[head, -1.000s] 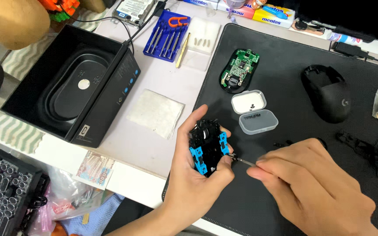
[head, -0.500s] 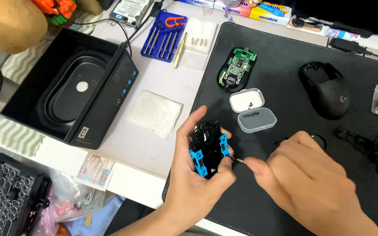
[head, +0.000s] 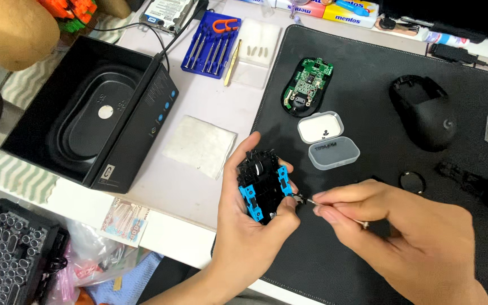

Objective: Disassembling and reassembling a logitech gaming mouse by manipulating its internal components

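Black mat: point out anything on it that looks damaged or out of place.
Nothing looks broken or spilled. A mouse lies in parts: the green circuit board and black top shell sit bare on the black mat; the left hand holds the blue-and-black frame.

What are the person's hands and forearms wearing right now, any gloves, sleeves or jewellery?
Both hands are bare: the left hand and the right hand wear no gloves, and no rings or watch show. The visible forearms carry no sleeves.

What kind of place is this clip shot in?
Probably a desk used for small electronics repair: a black work mat bears a green circuit board, a blue tray of small screwdrivers lies nearby, and the left hand holds an opened mouse frame.
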